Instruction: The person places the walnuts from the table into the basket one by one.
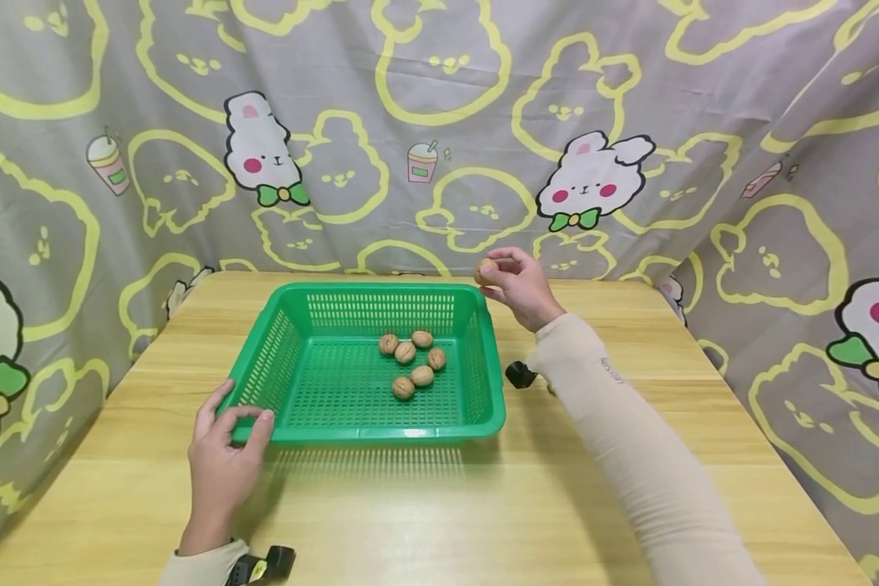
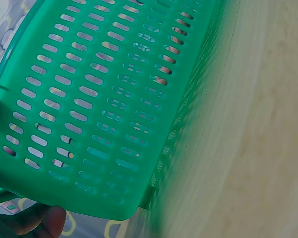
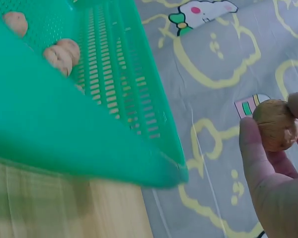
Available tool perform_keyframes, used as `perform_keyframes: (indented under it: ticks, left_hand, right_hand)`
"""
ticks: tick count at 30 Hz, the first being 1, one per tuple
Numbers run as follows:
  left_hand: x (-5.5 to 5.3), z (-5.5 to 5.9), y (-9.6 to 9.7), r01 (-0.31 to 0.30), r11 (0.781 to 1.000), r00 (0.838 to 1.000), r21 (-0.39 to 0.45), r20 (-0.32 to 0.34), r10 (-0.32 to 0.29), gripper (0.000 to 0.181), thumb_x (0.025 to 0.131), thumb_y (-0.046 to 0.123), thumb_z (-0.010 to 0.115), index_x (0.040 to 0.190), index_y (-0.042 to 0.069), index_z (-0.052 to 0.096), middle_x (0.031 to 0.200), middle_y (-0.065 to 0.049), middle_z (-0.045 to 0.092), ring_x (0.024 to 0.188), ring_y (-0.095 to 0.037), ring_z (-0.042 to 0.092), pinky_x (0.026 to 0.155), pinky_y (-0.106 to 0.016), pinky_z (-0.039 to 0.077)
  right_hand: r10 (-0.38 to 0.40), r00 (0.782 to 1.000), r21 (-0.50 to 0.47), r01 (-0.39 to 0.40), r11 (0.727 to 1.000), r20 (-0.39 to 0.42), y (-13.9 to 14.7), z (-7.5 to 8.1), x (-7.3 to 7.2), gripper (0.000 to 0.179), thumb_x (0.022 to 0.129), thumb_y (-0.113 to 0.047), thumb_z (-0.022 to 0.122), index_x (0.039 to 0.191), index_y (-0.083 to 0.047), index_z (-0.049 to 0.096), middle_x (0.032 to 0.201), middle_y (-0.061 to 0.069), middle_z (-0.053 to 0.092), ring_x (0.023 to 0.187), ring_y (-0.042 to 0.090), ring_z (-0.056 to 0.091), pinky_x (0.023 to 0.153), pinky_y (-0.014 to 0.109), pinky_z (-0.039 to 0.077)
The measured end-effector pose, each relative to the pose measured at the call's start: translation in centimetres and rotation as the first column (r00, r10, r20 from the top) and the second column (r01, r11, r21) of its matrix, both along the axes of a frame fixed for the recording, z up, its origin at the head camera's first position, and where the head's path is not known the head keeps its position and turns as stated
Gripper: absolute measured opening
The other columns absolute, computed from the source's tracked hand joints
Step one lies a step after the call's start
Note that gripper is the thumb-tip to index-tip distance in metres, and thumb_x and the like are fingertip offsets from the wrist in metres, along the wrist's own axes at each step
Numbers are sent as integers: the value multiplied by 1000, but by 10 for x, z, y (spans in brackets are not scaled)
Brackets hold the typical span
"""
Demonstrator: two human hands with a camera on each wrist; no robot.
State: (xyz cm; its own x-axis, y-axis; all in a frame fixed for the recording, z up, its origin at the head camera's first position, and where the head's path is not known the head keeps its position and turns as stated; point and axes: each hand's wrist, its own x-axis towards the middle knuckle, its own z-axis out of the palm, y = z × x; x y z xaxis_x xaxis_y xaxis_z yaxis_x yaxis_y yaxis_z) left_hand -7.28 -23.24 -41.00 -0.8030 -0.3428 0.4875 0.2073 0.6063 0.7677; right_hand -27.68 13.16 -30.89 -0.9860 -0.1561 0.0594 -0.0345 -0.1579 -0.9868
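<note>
A green plastic basket (image 1: 388,434) with slotted walls stands on the wooden table. Several walnuts (image 1: 422,375) lie on its floor, toward the right side. My left hand (image 1: 223,464) grips the rim at the near left corner; in the left wrist view its thumb and a finger (image 2: 53,220) show at the basket's edge. Above the far right corner, my right hand (image 1: 523,289) pinches one walnut (image 3: 275,125) between thumb and fingertips. That walnut is held just outside the rim, apart from the basket.
The wooden table (image 1: 410,513) reaches back to a grey patterned curtain (image 1: 454,106), which also hangs at both sides. Black wrist devices (image 1: 520,374) show at both sleeves. A small brown bit peeks out under the right forearm, too hidden to name.
</note>
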Motion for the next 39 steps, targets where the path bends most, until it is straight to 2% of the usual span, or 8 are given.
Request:
perform_keyframes:
  ticks: [8,14,17,21,29,35,38,39]
  left_hand:
    - [0,-1,0,-15,1000,1000,-15,12,16,12,88,14,67,83,3,65,145,-13,44,131,-43,37,97,-67,30]
    - [0,-1,0,-16,1000,1000,-17,7,16,13,87,14,67,83,2,66,145,-13,44,130,-44,37,97,-67,30]
    - [0,-1,0,-14,1000,1000,-16,4,14,12,87,14,67,83,2,66,145,-13,44,130,-45,38,97,-67,30]
    - [0,-1,0,-12,1000,1000,-16,4,13,13,87,14,68,83,2,66,145,-13,44,130,-44,37,96,-67,30]
    - [-1,-2,-1,-16,1000,1000,-8,21,16,14,88,16,67,83,2,65,145,-13,43,131,-44,36,96,-68,30]
    - [-1,-2,0,-15,1000,999,0,44,15,15,89,16,66,84,2,66,146,-12,42,131,-45,36,96,-69,30]
    - [-1,-1,0,-20,1000,998,4,60,19,15,89,17,65,84,2,66,147,-11,41,131,-46,36,96,-70,30]
    - [0,-1,0,-20,1000,998,5,63,20,16,90,17,65,85,2,66,147,-10,41,131,-46,36,96,-70,29]
  right_hand:
    - [-18,999,-16,18,1000,38,-30,3,3,11,100,-8,51,109,-2,50,113,13,50,96,25,58,87,41,52]
    - [-5,998,16,4,1000,64,-52,3,3,23,99,-10,54,118,2,54,117,15,51,96,23,57,84,37,53]
    - [3,997,25,-5,1000,74,-61,1,3,26,100,-11,54,122,1,55,119,16,53,92,22,59,78,33,55]
    - [15,995,23,-17,1000,101,-72,-3,5,23,98,-10,55,119,-1,58,119,16,55,85,21,59,75,34,55]
    - [49,978,-56,-38,998,203,-95,-15,11,22,99,-9,54,119,-2,59,125,13,52,87,23,59,93,46,49]
    - [148,958,-87,-130,988,245,-114,-25,15,34,100,-10,52,131,3,51,124,16,51,92,22,57,96,45,46]
    - [197,949,37,-212,976,247,-119,-31,17,35,100,-11,54,132,2,52,118,10,54,90,20,57,94,46,48]
    - [215,944,91,-244,965,249,-120,-34,18,33,99,-12,54,130,1,54,110,10,55,84,20,56,91,46,49]
